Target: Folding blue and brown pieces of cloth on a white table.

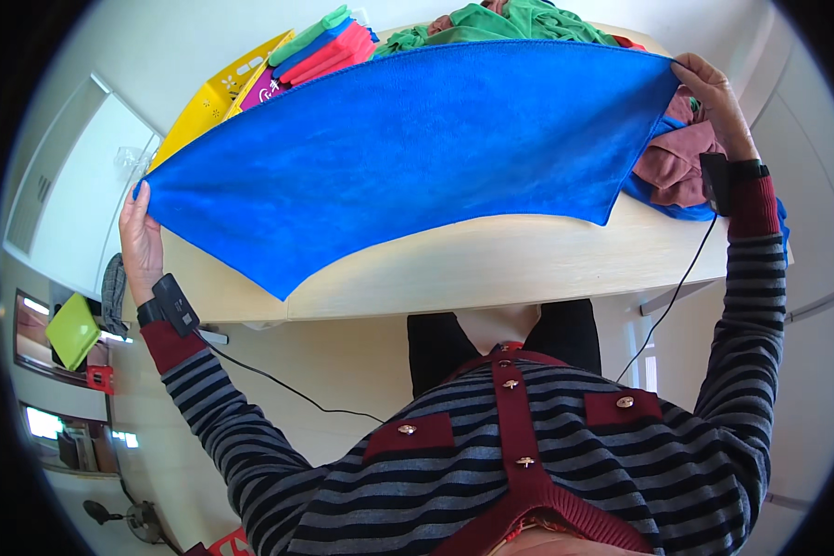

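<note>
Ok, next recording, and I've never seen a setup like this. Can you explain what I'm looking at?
There is no robot here: a person works with two bare hands. The single picture comes from a fisheye camera on their head, looking down, so straight edges bend and the striped sleeves are the person's own. Each wrist wears a small black box with a cable.

The left hand and right hand each pinch a corner of a blue cloth, spread between them above a pale table. Behind it are a yellow basket, folded cloths and a loose green heap; brown cloth lies at right.
</note>
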The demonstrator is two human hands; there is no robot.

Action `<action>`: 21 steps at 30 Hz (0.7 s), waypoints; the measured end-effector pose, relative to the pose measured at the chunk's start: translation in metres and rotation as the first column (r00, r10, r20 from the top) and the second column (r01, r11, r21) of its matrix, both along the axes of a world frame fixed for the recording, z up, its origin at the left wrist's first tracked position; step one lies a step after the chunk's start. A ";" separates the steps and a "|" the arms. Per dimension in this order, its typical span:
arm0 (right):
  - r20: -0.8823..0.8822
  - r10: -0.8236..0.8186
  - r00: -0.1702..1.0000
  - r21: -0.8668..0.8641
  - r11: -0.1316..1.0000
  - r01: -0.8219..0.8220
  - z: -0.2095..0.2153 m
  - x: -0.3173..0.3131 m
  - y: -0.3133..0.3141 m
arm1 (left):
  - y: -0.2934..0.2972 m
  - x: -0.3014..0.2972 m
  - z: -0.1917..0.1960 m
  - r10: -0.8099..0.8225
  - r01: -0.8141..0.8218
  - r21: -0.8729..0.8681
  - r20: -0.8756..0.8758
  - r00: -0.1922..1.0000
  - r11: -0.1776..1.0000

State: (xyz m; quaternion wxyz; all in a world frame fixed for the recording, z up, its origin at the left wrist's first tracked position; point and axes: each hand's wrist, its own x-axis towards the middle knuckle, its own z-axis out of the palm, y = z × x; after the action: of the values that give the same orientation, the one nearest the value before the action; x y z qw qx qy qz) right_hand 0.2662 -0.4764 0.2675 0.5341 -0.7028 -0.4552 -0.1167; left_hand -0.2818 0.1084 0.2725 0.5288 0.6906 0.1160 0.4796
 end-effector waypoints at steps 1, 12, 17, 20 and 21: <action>0.031 -0.007 1.000 -0.034 0.999 0.008 0.009 0.003 -0.003 | -0.005 0.002 -0.006 -0.003 0.004 -0.036 0.024 1.000 0.999; -0.126 -0.189 0.974 -0.207 0.965 0.160 -0.007 -0.020 0.034 | 0.056 0.014 -0.002 0.045 -0.035 0.041 -0.259 0.965 0.999; -0.397 -0.108 0.911 -0.073 0.994 0.086 -0.024 -0.026 0.023 | 0.054 0.015 0.000 0.171 -0.147 0.110 -0.259 0.951 0.983; -0.409 0.075 0.909 0.134 0.991 -0.022 -0.029 -0.042 0.013 | 0.039 0.012 -0.008 0.187 -0.158 0.130 -0.255 0.949 0.979; -0.417 0.111 0.902 0.131 0.989 -0.061 -0.029 -0.053 0.014 | 0.030 -0.012 -0.002 0.203 -0.167 0.156 -0.253 0.946 0.974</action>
State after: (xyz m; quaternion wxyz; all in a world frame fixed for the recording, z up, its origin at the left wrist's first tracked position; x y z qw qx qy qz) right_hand 0.2128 -0.4622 0.2390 0.6642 -0.6586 -0.3519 0.0362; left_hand -0.2940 0.1387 0.2705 0.4138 0.7687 0.2182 0.4362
